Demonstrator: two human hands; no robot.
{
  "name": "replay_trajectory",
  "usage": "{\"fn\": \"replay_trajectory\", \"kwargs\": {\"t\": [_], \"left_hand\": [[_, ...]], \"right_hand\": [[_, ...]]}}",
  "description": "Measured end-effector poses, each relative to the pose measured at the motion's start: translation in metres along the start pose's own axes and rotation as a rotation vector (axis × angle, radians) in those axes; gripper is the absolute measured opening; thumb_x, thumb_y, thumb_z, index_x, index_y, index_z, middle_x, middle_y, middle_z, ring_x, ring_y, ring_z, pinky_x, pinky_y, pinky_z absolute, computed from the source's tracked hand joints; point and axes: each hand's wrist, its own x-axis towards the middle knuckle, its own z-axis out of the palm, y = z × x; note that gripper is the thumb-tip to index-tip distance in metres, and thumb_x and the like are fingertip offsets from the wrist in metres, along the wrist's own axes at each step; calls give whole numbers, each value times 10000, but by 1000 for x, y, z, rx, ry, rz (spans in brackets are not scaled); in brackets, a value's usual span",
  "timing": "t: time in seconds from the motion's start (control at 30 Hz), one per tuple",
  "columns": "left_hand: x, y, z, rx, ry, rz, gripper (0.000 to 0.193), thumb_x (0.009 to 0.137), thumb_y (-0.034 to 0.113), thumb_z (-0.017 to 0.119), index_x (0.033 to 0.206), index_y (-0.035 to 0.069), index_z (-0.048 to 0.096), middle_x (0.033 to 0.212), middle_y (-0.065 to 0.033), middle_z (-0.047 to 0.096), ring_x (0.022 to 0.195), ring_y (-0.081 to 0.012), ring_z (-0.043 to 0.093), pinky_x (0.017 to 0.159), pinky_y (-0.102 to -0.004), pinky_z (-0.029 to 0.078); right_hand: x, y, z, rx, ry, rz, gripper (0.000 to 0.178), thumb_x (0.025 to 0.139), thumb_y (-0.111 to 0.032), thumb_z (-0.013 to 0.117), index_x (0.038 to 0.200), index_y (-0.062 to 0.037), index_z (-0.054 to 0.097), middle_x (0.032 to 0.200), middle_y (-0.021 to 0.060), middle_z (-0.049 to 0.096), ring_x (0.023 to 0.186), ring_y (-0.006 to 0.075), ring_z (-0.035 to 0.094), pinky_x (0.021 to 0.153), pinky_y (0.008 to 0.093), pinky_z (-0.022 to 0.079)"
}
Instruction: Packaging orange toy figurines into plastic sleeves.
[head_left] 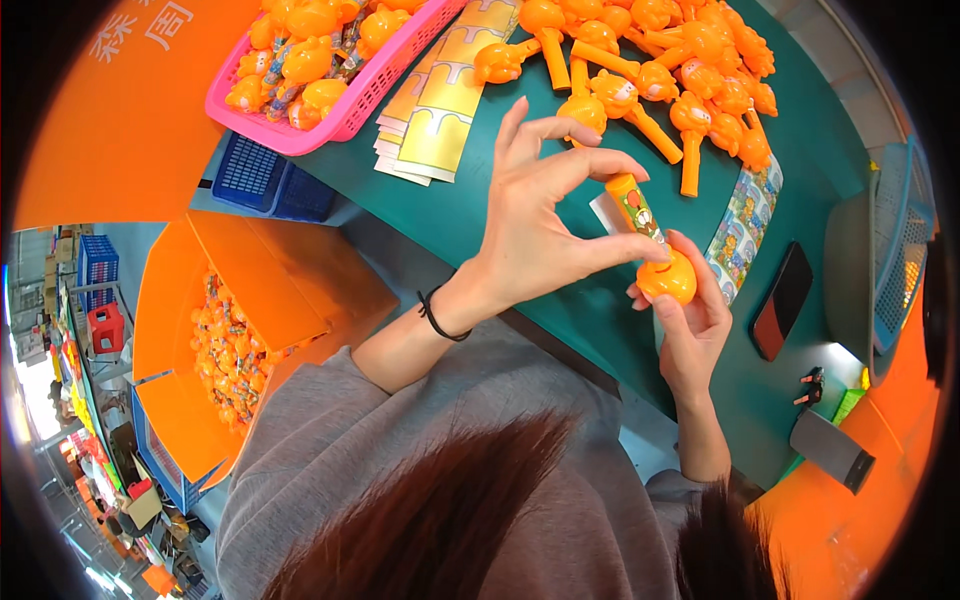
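Between my hands is an orange plastic toy (668, 275) with a round head and a stick handle. A colourful cartoon sticker (640, 213) lies along the handle, and a whitish flap stands out at its side. My right hand (697, 315) has its fingers wrapped round the toy's head from below. With a black band on its wrist, my left hand (540, 205) spans the handle: the index finger at its end, the thumb by the head, the other fingers raised. A strip of cartoon stickers (742, 225) lies on the green table beside my right hand.
A heap of orange toys (690, 50) covers the table's far side. Yellow printed sheets (440, 110) lie beside a pink basket (360, 105) of toys. At right are a phone (783, 300), keys (811, 386) and a grey device (832, 450). An orange bin (170, 370) of toys stands at left.
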Motion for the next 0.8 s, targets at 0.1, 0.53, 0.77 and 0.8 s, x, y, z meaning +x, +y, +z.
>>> {"fn": "replay_trajectory", "kwargs": {"t": [0.1, 0.53, 0.77, 0.8], "left_hand": [[-4, 2, 1, 34, -27, -40, 438, 558, 275, 892, 940, 131, 733, 842, 12, 693, 1074, -172, 562, 1111, -488, 230], [6, -9, -18, -475, -514, 16, 338, 677, 57, 829, 993, 44, 712, 980, -71, 714, 928, -190, 688, 813, -287, 542], [-3, -10, -8, -573, -473, -108, 212, 753, 55, 779, 961, 47, 739, 892, -94, 724, 811, -164, 704, 727, -272, 565], [-5, -11, -6, -568, -455, -140, 175, 797, 85, 753, 968, 49, 741, 857, -81, 724, 787, -138, 700, 699, -260, 563]], "right_hand": [[1, -1, -5, -12, 1, 26, 544, 906, -182, 629, 1340, 78, 432, 1087, 143, 604, 814, 184, 634, 670, 255, 501], [5, -4, -17, 342, -144, 414, 522, 957, -359, 494, 1263, 63, 498, 928, 126, 626, 574, 147, 567, 462, 223, 407], [4, -7, -15, 149, -89, 275, 512, 930, -326, 544, 1257, 67, 504, 917, 106, 619, 617, 139, 578, 501, 222, 415], [4, -6, -15, 147, -88, 276, 512, 930, -326, 544, 1257, 67, 504, 917, 106, 619, 617, 139, 578, 501, 222, 415]]}}
